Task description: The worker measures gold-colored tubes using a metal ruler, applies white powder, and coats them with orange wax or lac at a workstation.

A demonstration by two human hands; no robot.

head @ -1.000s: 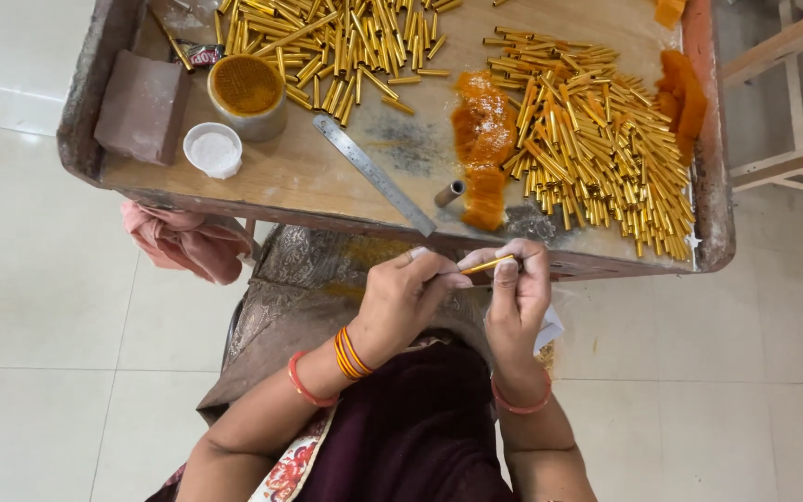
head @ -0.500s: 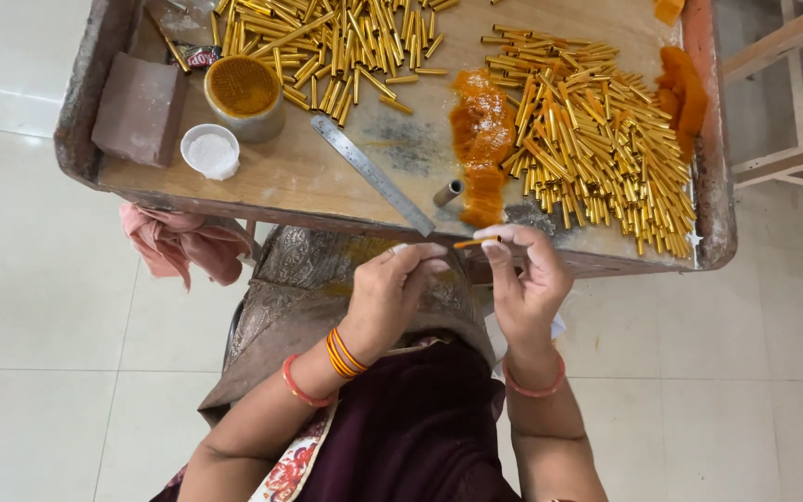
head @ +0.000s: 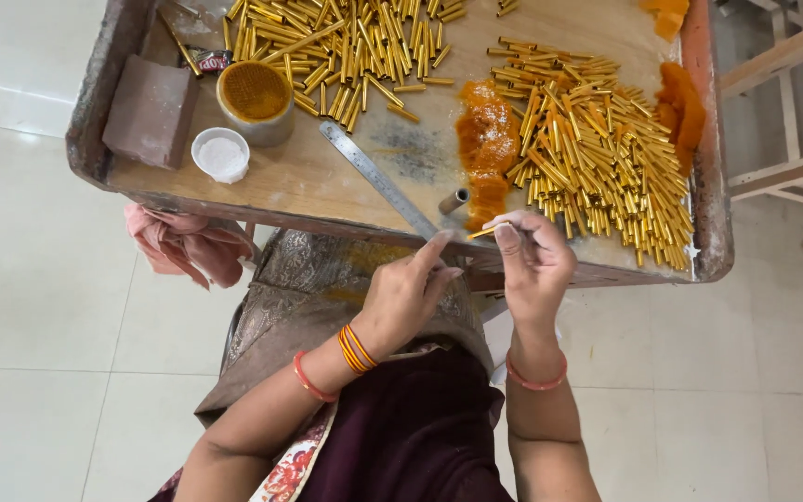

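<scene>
Small craft workshop, worn wooden worktable (head: 327, 181), heaped gold tubes (head: 606, 158), steel ruler (head: 378, 177)

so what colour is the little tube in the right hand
Golden yellow; the tube is pinched in the right hand, seen in the head view.

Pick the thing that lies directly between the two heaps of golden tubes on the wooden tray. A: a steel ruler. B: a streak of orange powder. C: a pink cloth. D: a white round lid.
B: the streak of orange powder runs down the wooden tray between the left heap of golden tubes and the right heap.
</scene>
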